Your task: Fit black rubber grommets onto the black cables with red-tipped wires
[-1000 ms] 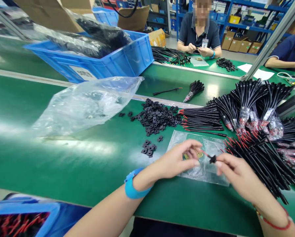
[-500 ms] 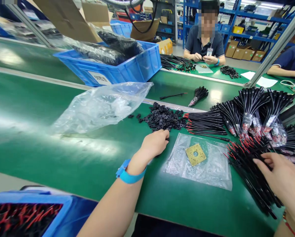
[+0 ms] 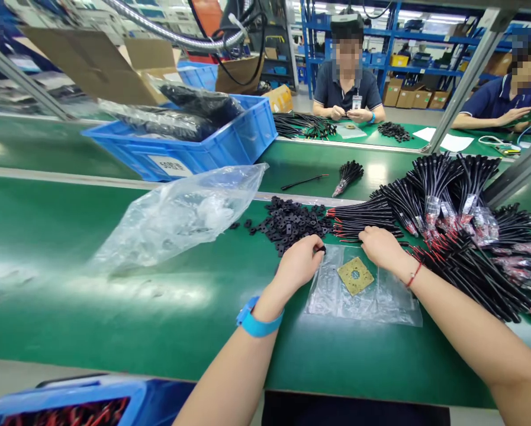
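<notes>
My left hand [image 3: 297, 264] is pinched on a small black rubber washer [image 3: 319, 250], just below a heap of similar black washers [image 3: 292, 225]. My right hand [image 3: 381, 247] rests by the far edge of a clear plastic bag [image 3: 363, 305], with its fingertips at a row of black wires with red ends [image 3: 363, 220]. Its curled fingers hide whether a wire is held. A square brass-coloured plate with a central hole [image 3: 355, 276] lies on the bag, between my hands and touching neither.
Bundled black cables in small bags [image 3: 451, 201] cover the green bench's right side. A crumpled plastic bag [image 3: 176, 222] lies left. Behind stands a blue crate [image 3: 180, 151]. A blue bin of wires [image 3: 70, 403] sits near me. Co-workers [image 3: 347, 86] sit across the bench.
My right hand has moved from the wire bundle at lower right up to the far edge of the bag. My left hand has left the heap's edge, now pinching a washer.
</notes>
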Demonstrator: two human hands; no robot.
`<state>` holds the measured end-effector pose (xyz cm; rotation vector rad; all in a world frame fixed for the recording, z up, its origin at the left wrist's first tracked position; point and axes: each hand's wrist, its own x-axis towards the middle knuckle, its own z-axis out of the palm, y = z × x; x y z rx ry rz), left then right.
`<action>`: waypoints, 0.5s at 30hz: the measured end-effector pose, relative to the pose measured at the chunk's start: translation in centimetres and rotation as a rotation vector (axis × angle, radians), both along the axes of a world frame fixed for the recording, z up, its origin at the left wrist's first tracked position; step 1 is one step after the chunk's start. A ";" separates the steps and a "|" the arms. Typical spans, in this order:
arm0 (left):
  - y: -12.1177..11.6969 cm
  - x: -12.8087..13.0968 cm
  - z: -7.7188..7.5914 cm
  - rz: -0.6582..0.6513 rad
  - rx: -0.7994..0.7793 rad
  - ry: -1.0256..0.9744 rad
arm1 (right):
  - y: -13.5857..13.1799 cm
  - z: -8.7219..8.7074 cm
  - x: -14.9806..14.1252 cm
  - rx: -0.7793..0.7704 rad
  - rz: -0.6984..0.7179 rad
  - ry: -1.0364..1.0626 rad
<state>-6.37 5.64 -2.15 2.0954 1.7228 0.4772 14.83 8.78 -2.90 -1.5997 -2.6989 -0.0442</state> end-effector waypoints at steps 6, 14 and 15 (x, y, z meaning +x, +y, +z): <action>-0.3 0.1 0.1 -0.027 0.016 -0.024 | 0.2 1.5 0.5 -0.056 0.057 0.120; -1.2 1.4 -0.4 -0.112 0.068 -0.011 | -6.9 5.3 2.6 -0.081 0.095 0.559; -1.3 1.6 -0.4 -0.124 0.060 -0.003 | -7.8 4.6 2.8 -0.087 0.064 0.481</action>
